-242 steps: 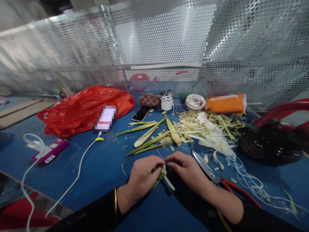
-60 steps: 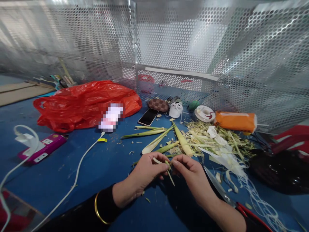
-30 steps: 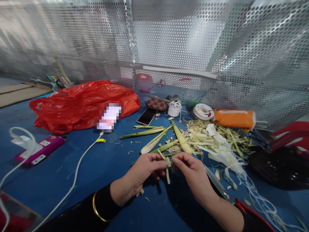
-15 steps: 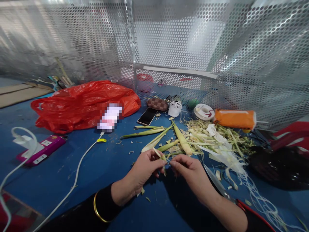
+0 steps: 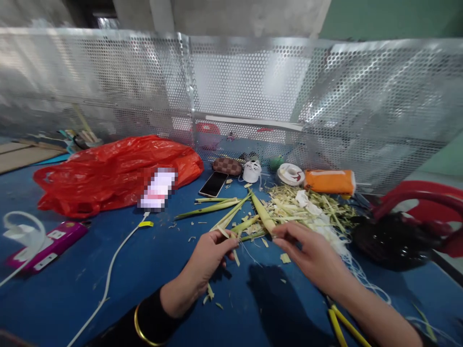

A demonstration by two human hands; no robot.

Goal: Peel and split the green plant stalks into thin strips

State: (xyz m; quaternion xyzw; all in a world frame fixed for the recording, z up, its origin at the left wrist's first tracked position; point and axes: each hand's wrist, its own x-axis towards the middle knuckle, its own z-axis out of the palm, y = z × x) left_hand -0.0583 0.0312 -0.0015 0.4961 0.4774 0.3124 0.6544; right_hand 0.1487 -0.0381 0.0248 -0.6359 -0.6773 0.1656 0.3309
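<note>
My left hand (image 5: pixel 213 253) is closed in a pinch on a small pale-green plant strip (image 5: pixel 236 255). A thin white thread (image 5: pixel 251 254) trails from it to the right. My right hand (image 5: pixel 313 250) is at the base of a thick pale-green shoot (image 5: pixel 263 212), thumb and fingers apart; whether they touch it I cannot tell. Longer leafy stalks (image 5: pixel 213 208) lie behind the left hand. To the right is a heap of shredded husk (image 5: pixel 289 202) with white thread strands. Yellow tool handles (image 5: pixel 338 327) show below my right forearm.
A red plastic bag (image 5: pixel 108 168), a lit phone (image 5: pixel 159 188) on a white cable and a purple power strip (image 5: pixel 50 246) lie left. Behind are a dark phone (image 5: pixel 214 184), a tape roll (image 5: pixel 290 174) and an orange packet (image 5: pixel 330 181), before a perforated metal screen (image 5: pixel 246 77).
My right hand has moved right, away from the left hand, and its pinch has opened. The left hand still grips the strip. The view has tilted up and shifted right.
</note>
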